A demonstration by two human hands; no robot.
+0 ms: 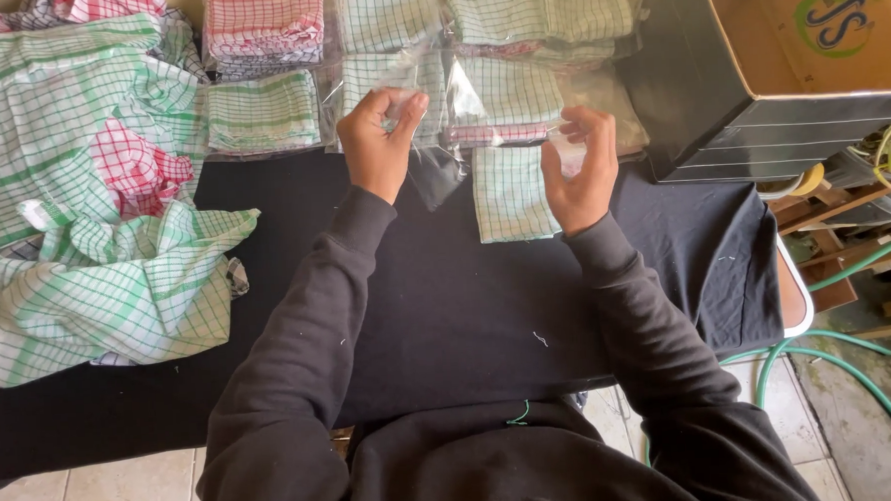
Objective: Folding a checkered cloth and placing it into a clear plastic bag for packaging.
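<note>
Left hand (379,143) and right hand (580,169), each grip pinched on a clear plastic bag (440,171), seemingly spreading its mouth, just above the folded green-checked cloth (511,193) at bench (448,310) 12 o'clock.

one head-worn camera looked steeply down from close above, facing forward over the black cloth-covered table (449,320) toward its far edge.

A heap of loose green and red checked cloths (83,196) is lying at the left of the black-covered table (448,310). Bagged folded cloths (387,63) are sitting along the far edge. A cardboard box (788,55) is standing open beside what may be green hose (841,358).
</note>
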